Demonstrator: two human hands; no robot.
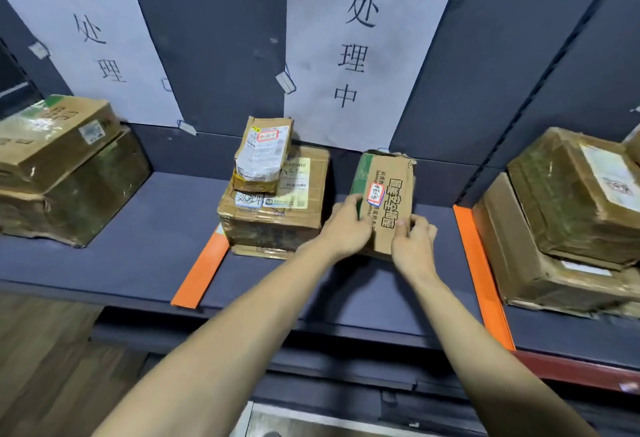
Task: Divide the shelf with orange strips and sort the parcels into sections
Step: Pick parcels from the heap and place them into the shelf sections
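A small cardboard parcel [389, 191] with a green edge and a red-framed sticker stands in the middle section of the dark shelf [138, 253]. My left hand [346, 225] grips its left side and my right hand [414, 242] grips its lower right corner. Left of it sits a bigger box [277, 218] with a small wrapped parcel [263, 156] on top. One orange strip [202, 268] lies on the shelf left of that stack, partly under it. A second orange strip [481, 274] lies to the right.
Two stacked boxes [59, 166] fill the left section and two more stacked boxes [568, 215] the right section. Paper signs [367, 52] with handwriting are taped to the back panel. Below the shelf edge are a lower ledge and wooden floor.
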